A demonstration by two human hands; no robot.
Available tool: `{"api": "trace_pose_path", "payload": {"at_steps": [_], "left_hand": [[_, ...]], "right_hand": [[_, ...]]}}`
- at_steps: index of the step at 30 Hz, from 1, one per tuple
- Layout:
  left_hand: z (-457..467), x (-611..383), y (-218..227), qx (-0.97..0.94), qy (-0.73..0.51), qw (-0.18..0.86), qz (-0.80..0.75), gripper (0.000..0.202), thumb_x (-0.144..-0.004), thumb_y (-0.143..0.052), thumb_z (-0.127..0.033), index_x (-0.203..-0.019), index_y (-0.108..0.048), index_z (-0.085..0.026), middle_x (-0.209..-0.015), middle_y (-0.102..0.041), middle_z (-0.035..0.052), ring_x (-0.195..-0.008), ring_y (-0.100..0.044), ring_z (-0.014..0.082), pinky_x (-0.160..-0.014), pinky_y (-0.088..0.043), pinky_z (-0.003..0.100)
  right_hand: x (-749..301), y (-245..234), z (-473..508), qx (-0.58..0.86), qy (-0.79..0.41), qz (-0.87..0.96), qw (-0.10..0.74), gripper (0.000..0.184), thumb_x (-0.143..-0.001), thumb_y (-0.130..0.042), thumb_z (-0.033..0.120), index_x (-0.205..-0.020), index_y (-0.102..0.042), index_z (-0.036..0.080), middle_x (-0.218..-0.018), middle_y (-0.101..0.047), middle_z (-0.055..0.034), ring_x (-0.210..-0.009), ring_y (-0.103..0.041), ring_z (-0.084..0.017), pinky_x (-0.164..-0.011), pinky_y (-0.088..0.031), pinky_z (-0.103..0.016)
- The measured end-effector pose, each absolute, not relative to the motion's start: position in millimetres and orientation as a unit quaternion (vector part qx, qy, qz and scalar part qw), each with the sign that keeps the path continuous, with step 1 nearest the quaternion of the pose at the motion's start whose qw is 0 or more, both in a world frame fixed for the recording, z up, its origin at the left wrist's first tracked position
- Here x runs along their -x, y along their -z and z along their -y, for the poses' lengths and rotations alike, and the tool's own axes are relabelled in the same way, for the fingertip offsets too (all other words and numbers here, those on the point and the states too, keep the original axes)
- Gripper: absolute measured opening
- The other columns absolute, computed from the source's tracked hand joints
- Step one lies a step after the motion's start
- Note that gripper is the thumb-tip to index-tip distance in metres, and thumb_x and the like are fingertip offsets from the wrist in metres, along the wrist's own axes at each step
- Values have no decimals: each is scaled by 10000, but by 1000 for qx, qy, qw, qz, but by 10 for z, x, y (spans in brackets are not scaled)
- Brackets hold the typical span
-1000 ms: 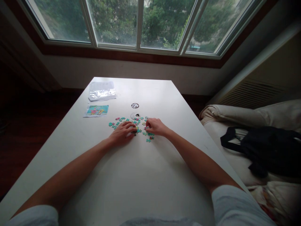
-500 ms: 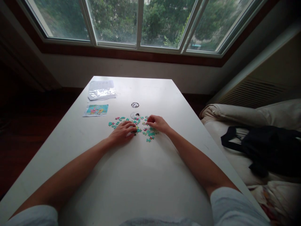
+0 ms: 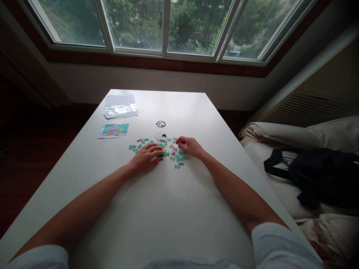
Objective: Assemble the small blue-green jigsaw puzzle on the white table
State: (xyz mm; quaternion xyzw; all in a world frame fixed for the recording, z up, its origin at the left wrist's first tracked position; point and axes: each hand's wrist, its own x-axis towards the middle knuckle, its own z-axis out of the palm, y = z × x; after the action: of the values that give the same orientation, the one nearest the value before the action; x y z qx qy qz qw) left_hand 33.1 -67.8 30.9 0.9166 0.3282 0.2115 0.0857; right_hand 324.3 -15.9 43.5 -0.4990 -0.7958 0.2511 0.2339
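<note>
Small jigsaw puzzle pieces [image 3: 181, 158], mostly turquoise with pink and yellow bits, lie in a loose spread at mid-table. Over the left part of them rests my left hand [image 3: 147, 155], palm down, its fingers a little bent and apart; some pieces are hidden beneath its fingertips. My right hand [image 3: 190, 146] hovers at the right side of the spread. Its thumb and forefinger are slightly parted near a few pieces, and I see nothing held between them. Further left lies a picture card [image 3: 114, 130] showing colourful cartoon figures on turquoise.
Two round table inserts [image 3: 160, 124] sit beyond the pieces, one behind the other. Papers in a clear plastic sleeve [image 3: 121, 106] lie at the far left of the white table [image 3: 168, 209]. To the right, a dark bag or garment [image 3: 322, 175] lies on a pale couch [image 3: 263, 144].
My right thumb and forefinger have parted from a pinch and lifted slightly from the pieces. My left hand stays in place.
</note>
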Motion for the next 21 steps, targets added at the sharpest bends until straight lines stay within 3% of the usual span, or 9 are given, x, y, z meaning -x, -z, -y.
{"api": "trace_pose_path", "payload": {"at_steps": [7,14,21], "left_hand": [[649,-296,-296,-904,-229,58,-355,254,-952,-546,-236,-1156,-692,-274,-1270,-665,53,-1250,-525,249,-1126,-418,494],[624,-240,-295,-867,-269,33,-418,190,-961,-531,-238,-961,-721,-237,-1089,-717,49,-1079,-573,243,-1020,-465,478],[618,-250,-277,-850,-277,28,-448,194,-955,-543,-258,-923,-733,-241,-1061,-725,50,-1087,-568,258,-997,-474,486]], "right_hand": [[-3387,-538,139,511,-227,786,264,168,-887,-610,267,-957,-746,197,-806,-728,-8,-671,-584,-123,-685,-426,-243],[-3158,-508,310,402,-173,879,187,99,-893,-664,257,-908,-749,209,-822,-697,-22,-785,-583,-147,-796,-402,-265],[-3049,-496,424,410,-113,895,135,110,-903,-689,310,-961,-723,224,-879,-683,-34,-877,-577,-179,-830,-358,-289]]}}
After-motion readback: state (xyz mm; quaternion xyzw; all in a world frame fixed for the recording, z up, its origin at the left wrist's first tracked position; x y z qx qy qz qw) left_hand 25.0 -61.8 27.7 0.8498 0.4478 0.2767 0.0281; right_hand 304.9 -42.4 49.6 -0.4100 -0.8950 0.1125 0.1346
